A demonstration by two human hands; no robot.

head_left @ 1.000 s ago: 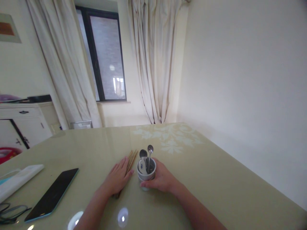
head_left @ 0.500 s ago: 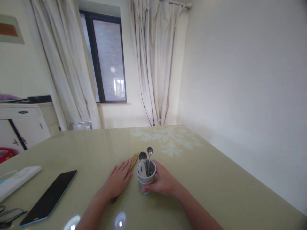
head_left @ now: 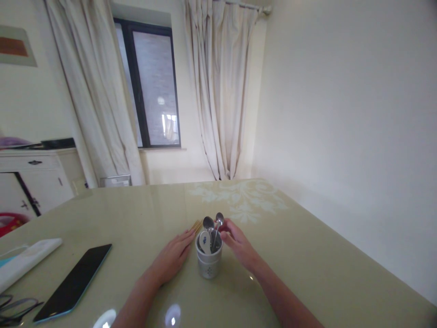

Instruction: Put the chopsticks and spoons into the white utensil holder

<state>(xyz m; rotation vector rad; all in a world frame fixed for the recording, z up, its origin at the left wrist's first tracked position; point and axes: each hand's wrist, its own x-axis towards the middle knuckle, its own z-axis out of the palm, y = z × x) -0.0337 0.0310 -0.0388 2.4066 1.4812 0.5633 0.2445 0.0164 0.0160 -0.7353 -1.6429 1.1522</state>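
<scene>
The right hand has left the wall of the round, pale-grey cup and risen beside the small, shiny metal spoon at its 1 o'clock; the cup stands upright, unclasped, on the glossy, yellow-green surface. Whether those fingers pinch the spoon, I cannot tell. The left hand, at 9 o'clock, covers thin, tan sticks except their tips, its grip unclear. The cup hides the spoon's lower end.

Dark-framed window between pale curtains, white wall rightward.
</scene>
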